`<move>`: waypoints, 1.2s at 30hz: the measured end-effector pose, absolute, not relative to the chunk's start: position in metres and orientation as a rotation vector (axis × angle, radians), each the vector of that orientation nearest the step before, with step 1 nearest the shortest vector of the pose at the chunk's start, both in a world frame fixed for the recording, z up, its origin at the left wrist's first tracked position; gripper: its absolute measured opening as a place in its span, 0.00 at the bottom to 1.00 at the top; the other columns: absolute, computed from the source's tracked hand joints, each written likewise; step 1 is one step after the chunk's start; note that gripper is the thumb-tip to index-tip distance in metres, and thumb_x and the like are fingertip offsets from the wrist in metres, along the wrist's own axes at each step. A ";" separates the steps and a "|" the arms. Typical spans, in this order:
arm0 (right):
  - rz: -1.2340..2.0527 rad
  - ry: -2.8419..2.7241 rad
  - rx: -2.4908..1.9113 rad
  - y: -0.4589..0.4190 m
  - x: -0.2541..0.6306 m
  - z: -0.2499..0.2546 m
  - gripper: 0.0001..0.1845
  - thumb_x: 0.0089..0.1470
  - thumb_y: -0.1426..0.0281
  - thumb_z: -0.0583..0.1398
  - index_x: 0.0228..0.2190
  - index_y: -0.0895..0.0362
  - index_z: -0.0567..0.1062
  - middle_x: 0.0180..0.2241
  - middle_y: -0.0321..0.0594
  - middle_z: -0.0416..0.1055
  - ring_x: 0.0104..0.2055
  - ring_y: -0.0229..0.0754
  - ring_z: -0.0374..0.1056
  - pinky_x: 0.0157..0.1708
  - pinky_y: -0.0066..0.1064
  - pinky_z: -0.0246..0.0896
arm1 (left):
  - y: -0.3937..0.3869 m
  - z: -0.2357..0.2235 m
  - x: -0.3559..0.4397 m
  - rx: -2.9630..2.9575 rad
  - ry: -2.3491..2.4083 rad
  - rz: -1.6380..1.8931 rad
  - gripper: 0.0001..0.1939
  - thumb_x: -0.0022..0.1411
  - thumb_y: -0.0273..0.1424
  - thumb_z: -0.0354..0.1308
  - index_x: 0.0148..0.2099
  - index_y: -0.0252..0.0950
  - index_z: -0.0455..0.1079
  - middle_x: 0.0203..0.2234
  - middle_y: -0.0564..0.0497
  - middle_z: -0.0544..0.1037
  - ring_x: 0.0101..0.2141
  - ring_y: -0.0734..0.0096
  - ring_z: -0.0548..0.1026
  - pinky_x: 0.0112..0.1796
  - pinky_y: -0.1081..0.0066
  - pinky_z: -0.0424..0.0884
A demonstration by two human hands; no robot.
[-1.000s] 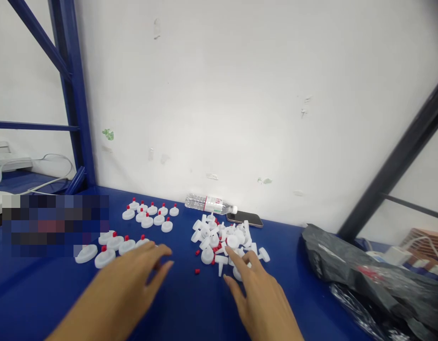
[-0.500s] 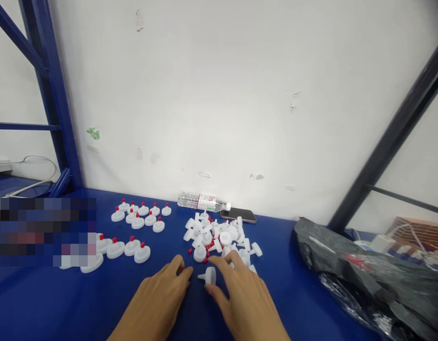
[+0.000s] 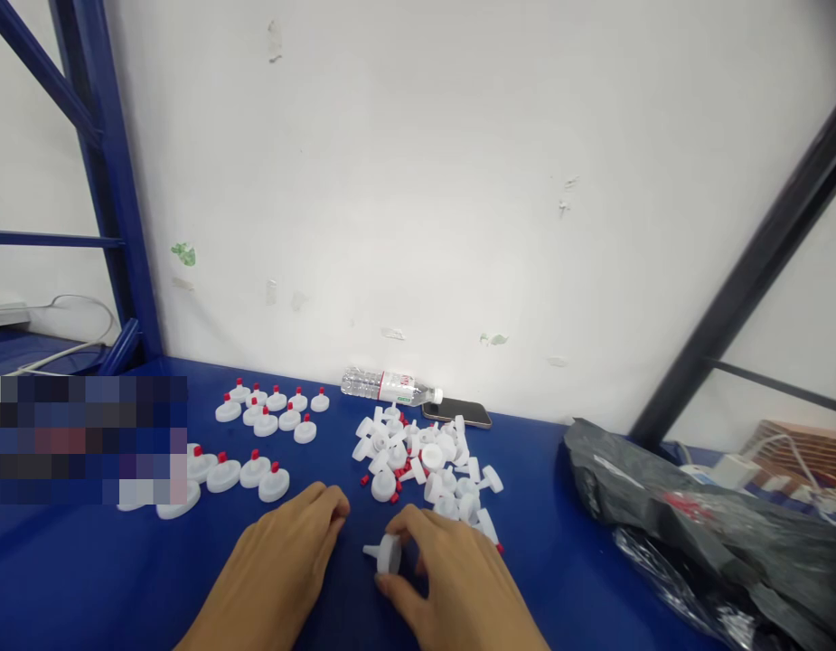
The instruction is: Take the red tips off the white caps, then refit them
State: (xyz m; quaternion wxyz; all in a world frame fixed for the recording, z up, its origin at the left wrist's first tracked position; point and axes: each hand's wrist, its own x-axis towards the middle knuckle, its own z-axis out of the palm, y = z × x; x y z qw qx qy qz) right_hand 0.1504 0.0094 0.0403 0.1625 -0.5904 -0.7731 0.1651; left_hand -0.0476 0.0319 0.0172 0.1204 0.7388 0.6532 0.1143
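Note:
My right hand (image 3: pixel 458 574) pinches a white spout cap (image 3: pixel 389 553) between thumb and forefinger, its thin nozzle pointing left. Beside it on the left, my left hand (image 3: pixel 292 542) has its fingers drawn together; whatever is between them is hidden. Just beyond my right hand lies a loose pile of white spout caps (image 3: pixel 431 457), with small red tips (image 3: pixel 364 480) mixed in. To the left, several white spout caps with red tips fitted (image 3: pixel 274 484) stand upright on the blue table (image 3: pixel 85 579), in a near group and a far group.
A clear plastic bottle (image 3: pixel 397 387) lies along the wall, beside a dark phone (image 3: pixel 456 413). At the right is a grey plastic bag (image 3: pixel 702 515). Blue rack posts (image 3: pixel 112 181) rise on the left, and a pixelated patch covers part of the left side.
My right hand has taken a white spout cap from the pile's near edge and drawn it closer. My left hand has moved right from the capped group, and its fingers have closed.

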 end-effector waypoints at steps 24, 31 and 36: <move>0.595 -1.785 -1.313 0.007 0.151 0.045 0.11 0.62 0.59 0.64 0.46 0.45 0.81 0.42 0.33 0.84 0.26 0.40 0.76 0.24 0.28 0.61 | 0.021 0.052 -0.043 1.579 1.333 1.129 0.20 0.61 0.50 0.60 0.43 0.41 0.82 0.26 0.51 0.85 0.30 0.62 0.83 0.24 0.74 0.73; 0.763 -1.810 -1.254 0.009 0.153 0.042 0.12 0.64 0.60 0.62 0.47 0.46 0.80 0.45 0.34 0.84 0.33 0.43 0.80 0.27 0.28 0.64 | 0.019 0.052 -0.039 1.518 1.296 1.100 0.23 0.60 0.51 0.63 0.47 0.40 0.82 0.29 0.50 0.86 0.31 0.61 0.83 0.24 0.74 0.73; 0.641 -1.932 -1.299 0.009 0.150 0.035 0.15 0.62 0.64 0.64 0.50 0.44 0.80 0.45 0.33 0.84 0.35 0.44 0.80 0.40 0.31 0.71 | 0.018 0.048 -0.039 1.640 1.448 1.138 0.19 0.58 0.49 0.64 0.43 0.43 0.85 0.31 0.51 0.87 0.28 0.63 0.82 0.31 0.70 0.77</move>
